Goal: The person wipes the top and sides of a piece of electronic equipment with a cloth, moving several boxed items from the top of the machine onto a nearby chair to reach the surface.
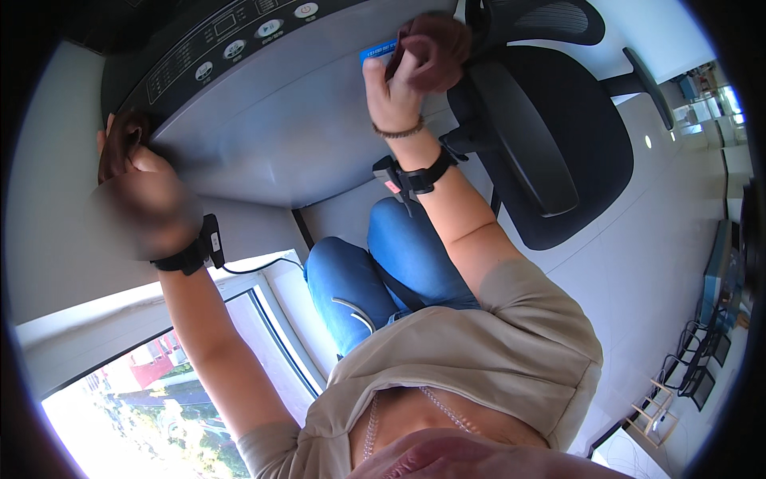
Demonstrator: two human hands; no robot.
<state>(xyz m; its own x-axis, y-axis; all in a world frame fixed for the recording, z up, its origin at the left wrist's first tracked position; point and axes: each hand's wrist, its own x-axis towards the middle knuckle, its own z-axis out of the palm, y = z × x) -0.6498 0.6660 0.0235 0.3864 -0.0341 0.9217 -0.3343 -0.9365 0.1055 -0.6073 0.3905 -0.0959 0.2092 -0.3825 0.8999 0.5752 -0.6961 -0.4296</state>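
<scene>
My left hand [152, 164] is at the left edge of a grey washing machine [287, 120], beside its black control panel [239, 36]. A dark brown cloth [119, 141] is gripped in it; a blurred patch hides part of this hand and wrist. Over the machine's far right part, my right hand [392, 90] holds a bunched maroon-brown cloth [437, 54], its thumb sticking out. Whether both cloths are one piece cannot be told. Just left of the right-hand cloth, a blue label [378, 51] with writing shows on the machine. Both wrists wear black strapped devices.
A black office chair [556, 138] with armrests stands close on the right of my right forearm. At lower left is a window [149, 389] with a white frame. Pale floor [634, 239] stretches right, towards a small wooden rack [655, 413].
</scene>
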